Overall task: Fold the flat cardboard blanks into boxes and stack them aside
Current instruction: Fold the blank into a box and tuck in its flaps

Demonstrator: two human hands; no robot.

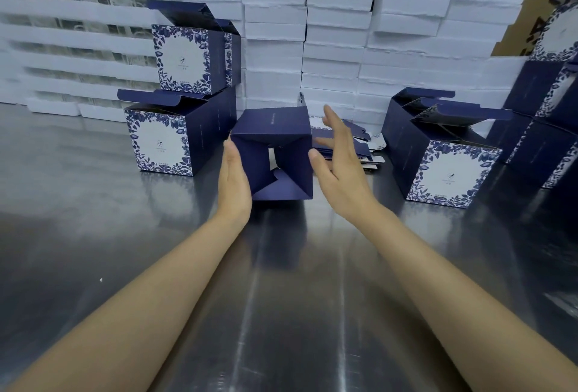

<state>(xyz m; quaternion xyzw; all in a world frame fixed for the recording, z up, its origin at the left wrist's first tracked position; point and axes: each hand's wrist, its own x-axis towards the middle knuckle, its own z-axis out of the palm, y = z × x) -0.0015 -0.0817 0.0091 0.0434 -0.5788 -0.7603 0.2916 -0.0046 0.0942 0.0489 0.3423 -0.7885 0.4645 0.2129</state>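
1. Position of the work. The half-folded box (272, 129) sits directly between my hands, its lower edge on the tabletop (281, 282). It is tipped so that its base faces me. The box is close to cubic; its open axis runs straight away from me.

2. State of the hands. My left hand (233, 176) lies flat, fingers straight, against the box's left wall. My right hand (339, 166) is released, fingers spread, just beside the right wall and gripping nothing. Its thumb tip is at the right edge; I cannot tell whether it touches.

3. Governing relation. The base flaps (281, 179) are turned in but a gap shows at their centre, so I judge the base not yet locked. The left hand is the brace. The right hand is free and is the one placed to push the flaps home or clamp the opposite wall.

4. Clearances.
- Beyond the right hand: the flat blanks (359, 149), close behind its fingers.
- Outboard of the left hand: a two-box stack (162, 141), near.
- Outboard of the right hand: a finished box (450, 169), further off.
- Beyond the blanks: white foam slabs (334, 57).
- Toward me: bare tabletop; I judge this the safest direction for turning the box.
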